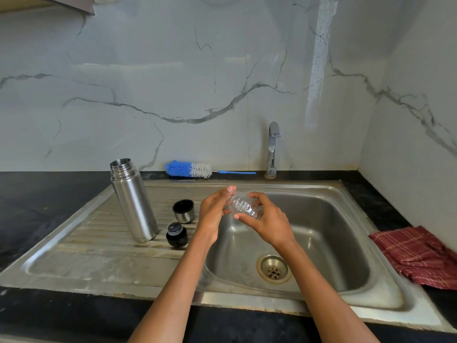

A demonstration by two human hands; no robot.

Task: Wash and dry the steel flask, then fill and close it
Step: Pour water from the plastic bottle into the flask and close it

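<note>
The steel flask [133, 201] stands upright and uncapped on the sink's drainboard [94, 233]. Right of it sit its steel cup lid [183, 210], mouth up, and the black stopper [176, 234]. Over the left edge of the basin, my left hand [213, 214] and my right hand [268, 222] both grip a small clear plastic bottle [244, 205], held tilted between them. Whether the bottle has a cap on I cannot tell.
A blue and white bottle brush [189, 170] lies along the wall behind the sink. The tap [272, 147] stands at the back with no water running. The steel basin [329, 233] has a drain [273, 269]. A maroon checked cloth [418, 256] lies on the black counter at right.
</note>
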